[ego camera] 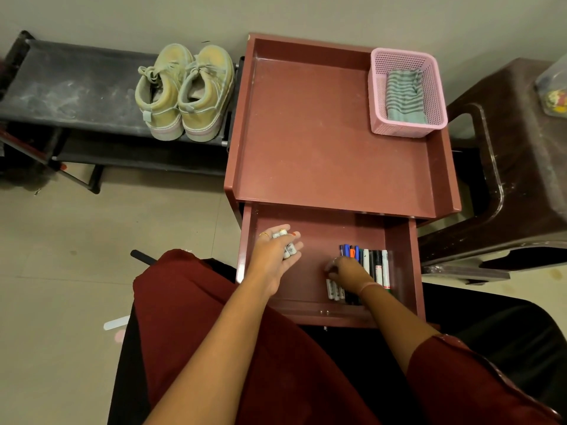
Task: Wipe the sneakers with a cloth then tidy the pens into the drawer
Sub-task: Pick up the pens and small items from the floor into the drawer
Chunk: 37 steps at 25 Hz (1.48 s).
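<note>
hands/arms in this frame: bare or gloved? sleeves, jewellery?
Both bare, no gloves. Left hand wears a thin gold ring; its forearm shows no sleeve. Right hand has a thin band at the wrist, and a dark red short sleeve covers the upper arm. No watch visible.

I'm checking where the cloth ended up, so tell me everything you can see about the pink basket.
The pink plastic mesh basket is rectangular, with perforated walls and a solid rim. It stands upright in the far right corner of the reddish-brown cabinet top. A folded grey-green striped cloth lies inside. Neither hand touches it.
</note>
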Each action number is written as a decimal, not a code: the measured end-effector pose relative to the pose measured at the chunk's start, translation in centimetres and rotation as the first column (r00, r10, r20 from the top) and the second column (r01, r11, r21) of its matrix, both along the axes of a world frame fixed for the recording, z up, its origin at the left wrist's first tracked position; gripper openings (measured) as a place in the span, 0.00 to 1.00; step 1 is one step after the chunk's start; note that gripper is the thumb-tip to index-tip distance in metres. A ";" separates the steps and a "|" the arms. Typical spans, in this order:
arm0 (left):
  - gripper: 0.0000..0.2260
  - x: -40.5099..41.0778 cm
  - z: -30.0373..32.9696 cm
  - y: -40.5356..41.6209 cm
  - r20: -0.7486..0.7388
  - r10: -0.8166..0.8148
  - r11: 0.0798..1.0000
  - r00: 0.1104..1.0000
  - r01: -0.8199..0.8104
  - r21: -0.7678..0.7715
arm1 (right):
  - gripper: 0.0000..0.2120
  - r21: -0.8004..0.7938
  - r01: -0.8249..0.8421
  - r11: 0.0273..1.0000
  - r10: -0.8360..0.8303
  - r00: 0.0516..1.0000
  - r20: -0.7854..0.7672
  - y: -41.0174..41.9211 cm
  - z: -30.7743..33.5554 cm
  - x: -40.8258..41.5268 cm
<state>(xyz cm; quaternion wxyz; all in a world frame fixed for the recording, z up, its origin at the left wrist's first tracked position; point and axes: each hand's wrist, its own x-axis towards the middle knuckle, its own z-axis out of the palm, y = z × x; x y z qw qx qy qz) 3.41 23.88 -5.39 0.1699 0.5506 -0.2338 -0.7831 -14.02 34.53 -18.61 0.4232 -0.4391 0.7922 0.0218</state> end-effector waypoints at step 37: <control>0.07 0.9 0.7 -1.5 0.114 0.005 0.999 0.993 0.001 -0.052 | 0.11 0.142 0.478 0.867 -0.493 0.776 0.394 -2.3 1.9 3.2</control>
